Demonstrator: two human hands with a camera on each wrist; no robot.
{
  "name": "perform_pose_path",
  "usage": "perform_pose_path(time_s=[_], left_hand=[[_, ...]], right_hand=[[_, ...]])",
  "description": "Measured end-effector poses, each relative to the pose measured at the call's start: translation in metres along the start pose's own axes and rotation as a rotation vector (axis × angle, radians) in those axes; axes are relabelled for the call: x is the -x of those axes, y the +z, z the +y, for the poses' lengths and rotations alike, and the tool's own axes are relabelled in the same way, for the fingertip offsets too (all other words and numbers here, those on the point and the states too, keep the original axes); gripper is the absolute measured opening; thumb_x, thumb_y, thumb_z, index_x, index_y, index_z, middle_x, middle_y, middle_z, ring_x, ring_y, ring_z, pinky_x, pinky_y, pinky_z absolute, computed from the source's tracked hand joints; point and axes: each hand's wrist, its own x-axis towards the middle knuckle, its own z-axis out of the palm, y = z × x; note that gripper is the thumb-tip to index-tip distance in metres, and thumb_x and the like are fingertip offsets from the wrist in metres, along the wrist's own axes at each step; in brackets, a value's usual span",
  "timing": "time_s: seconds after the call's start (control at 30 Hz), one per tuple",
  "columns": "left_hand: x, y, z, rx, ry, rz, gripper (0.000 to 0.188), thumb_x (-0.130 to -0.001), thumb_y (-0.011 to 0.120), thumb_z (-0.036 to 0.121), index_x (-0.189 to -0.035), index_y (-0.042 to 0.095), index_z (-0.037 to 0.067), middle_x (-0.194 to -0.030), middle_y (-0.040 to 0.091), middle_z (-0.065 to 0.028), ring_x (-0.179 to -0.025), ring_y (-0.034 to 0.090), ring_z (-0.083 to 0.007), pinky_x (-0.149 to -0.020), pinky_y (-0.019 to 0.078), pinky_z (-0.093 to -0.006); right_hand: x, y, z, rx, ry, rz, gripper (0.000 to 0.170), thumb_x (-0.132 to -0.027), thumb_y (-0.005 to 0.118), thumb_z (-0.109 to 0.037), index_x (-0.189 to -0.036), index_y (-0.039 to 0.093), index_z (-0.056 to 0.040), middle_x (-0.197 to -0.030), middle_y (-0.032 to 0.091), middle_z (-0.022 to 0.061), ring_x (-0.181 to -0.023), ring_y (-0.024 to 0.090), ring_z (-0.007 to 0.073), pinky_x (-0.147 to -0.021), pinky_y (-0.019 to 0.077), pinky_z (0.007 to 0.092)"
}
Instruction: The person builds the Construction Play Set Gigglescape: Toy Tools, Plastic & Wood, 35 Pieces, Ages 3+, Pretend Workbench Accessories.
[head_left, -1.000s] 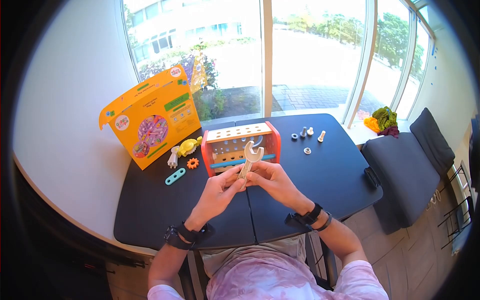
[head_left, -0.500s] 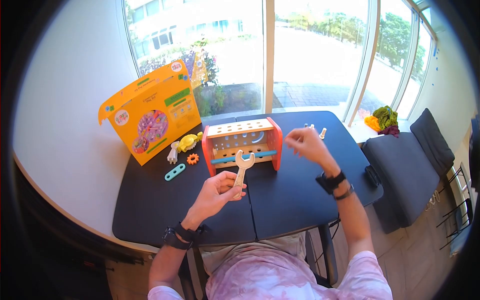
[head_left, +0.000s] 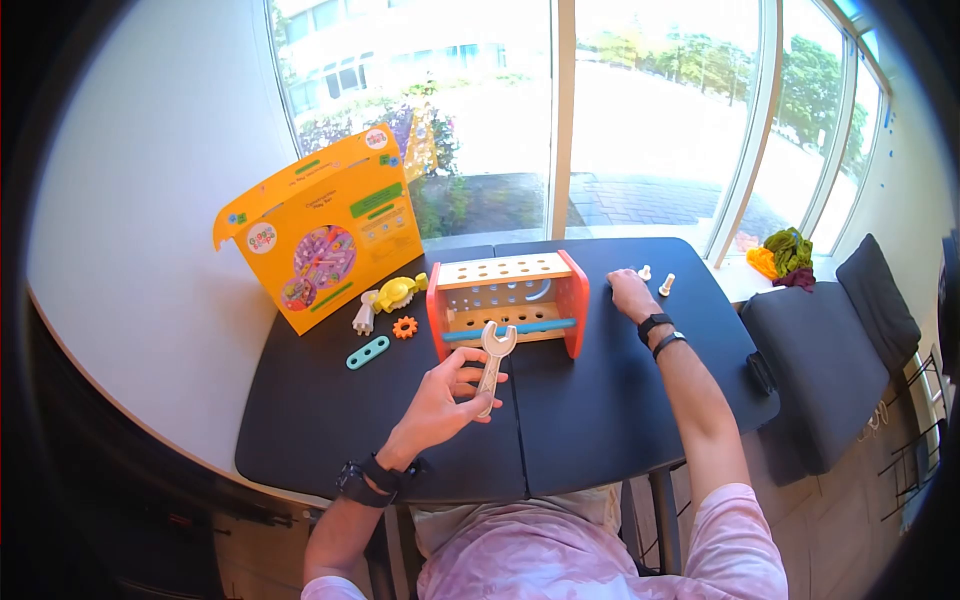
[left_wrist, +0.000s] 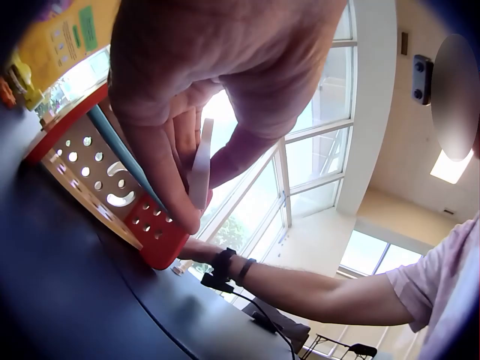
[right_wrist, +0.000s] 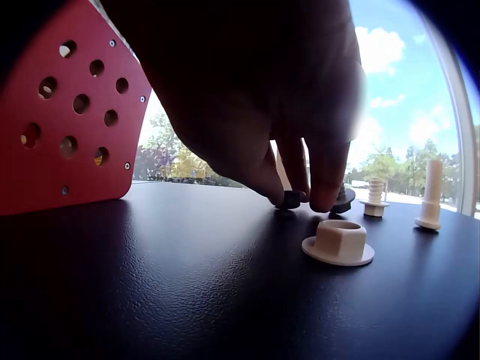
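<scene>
The dark nut (right_wrist: 289, 201) is on the tabletop (head_left: 600, 420), right of the toy bench (head_left: 505, 268), pinched in the right hand's (head_left: 632, 295) curled fingers. Farther from it, the left hand (head_left: 432, 405) grips the wrench (head_left: 490, 375), its open end pointing far.

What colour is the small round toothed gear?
The gear is orange, clearest in the head view.

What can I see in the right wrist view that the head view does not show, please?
Only right wrist view: a white flanged nut and a small dark piece at the right hand's fingers.

Only head view: the left hand gripping a wooden wrench, the orange gear, the teal three-hole strip and the printed cardboard box.

Both: the right hand, two pale bolts and the toy workbench's red side panel.
</scene>
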Motion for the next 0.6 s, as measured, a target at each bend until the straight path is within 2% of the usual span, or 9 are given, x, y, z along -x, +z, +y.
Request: perform_pose_path(time_s=[0.13,0.2,0.23,0.33,0.43,0.53,0.6], left_hand=[[0.0,-0.003,0.003,-0.009,-0.005,0.016,0.045,-0.102,0.073,0.005,-0.141,0.05,0.002,-0.135,0.075,-0.0204,-0.104,0.08,-0.0246,-0.083,0.0691,-0.0366],[-0.002,-0.003,0.004,-0.027,0.006,0.029,0.044,-0.101,0.073,0.004,-0.139,0.051,0.002,-0.133,0.075,-0.0203,-0.103,0.08,-0.0242,-0.082,0.069,-0.036],[-0.002,-0.003,0.004,-0.044,0.019,0.039,0.043,-0.1,0.073,0.003,-0.137,0.051,0.003,-0.132,0.076,-0.0199,-0.102,0.08,-0.024,-0.081,0.069,-0.0357],[-0.005,-0.001,0.004,-0.141,0.07,0.085,0.042,-0.096,0.073,0.001,-0.132,0.052,0.003,-0.125,0.078,-0.0177,-0.098,0.081,-0.0217,-0.079,0.0684,-0.0337],[-0.006,0.003,0.007,-0.345,0.169,0.171,0.038,-0.091,0.074,-0.002,-0.125,0.056,0.003,-0.116,0.08,-0.0147,-0.093,0.08,-0.0184,-0.075,0.0671,-0.0329],[-0.007,0.01,0.004,-0.527,0.326,0.291,0.031,-0.088,0.075,-0.003,-0.115,0.062,0.004,-0.107,0.08,-0.0116,-0.086,0.08,-0.0187,-0.07,0.0647,-0.0324],[-0.006,0.013,0.004,-0.711,0.456,0.386,0.027,-0.087,0.076,-0.003,-0.109,0.064,0.004,-0.103,0.078,-0.009,-0.086,0.08,-0.0221,-0.069,0.0637,-0.0338]], right_hand=[[-0.002,0.002,0.0,-0.034,0.006,0.076,0.016,-0.092,0.067,0.002,-0.096,0.082,0.0034,-0.094,0.08,0.0221,-0.096,0.078,0.0431,-0.092,0.0613,0.0508],[0.004,-0.009,-0.003,-0.214,0.002,0.153,0.008,-0.089,0.076,-0.002,-0.091,0.081,0.0041,-0.09,0.081,0.0206,-0.09,0.079,0.0374,-0.086,0.0627,0.0462],[0.008,-0.022,-0.01,-0.304,0.0,0.193,0.009,-0.087,0.081,-0.005,-0.089,0.08,0.0045,-0.087,0.081,0.0198,-0.087,0.08,0.0345,-0.083,0.0633,0.0438],[0.019,-0.066,-0.036,-0.602,0.205,0.228,0.021,-0.084,0.092,-0.014,-0.089,0.08,0.0028,-0.083,0.081,0.0143,-0.087,0.08,0.022,-0.08,0.0624,0.0349],[0.038,-0.116,-0.064,-0.953,0.331,0.167,0.02,-0.093,0.088,-0.017,-0.097,0.082,0.0015,-0.09,0.082,0.0093,-0.091,0.078,0.0138,-0.085,0.0623,0.0292],[0.062,-0.157,-0.096,-1.438,0.183,0.193,0.02,-0.1,0.082,-0.018,-0.104,0.083,0.0016,-0.102,0.082,0.0071,-0.091,0.075,0.0102,-0.084,0.0622,0.0282],[0.079,-0.178,-0.119,-1.574,0.135,0.088,0.022,-0.102,0.081,-0.017,-0.111,0.082,0.0029,-0.105,0.082,0.0083,-0.093,0.077,0.0123,-0.087,0.0633,0.0272]])
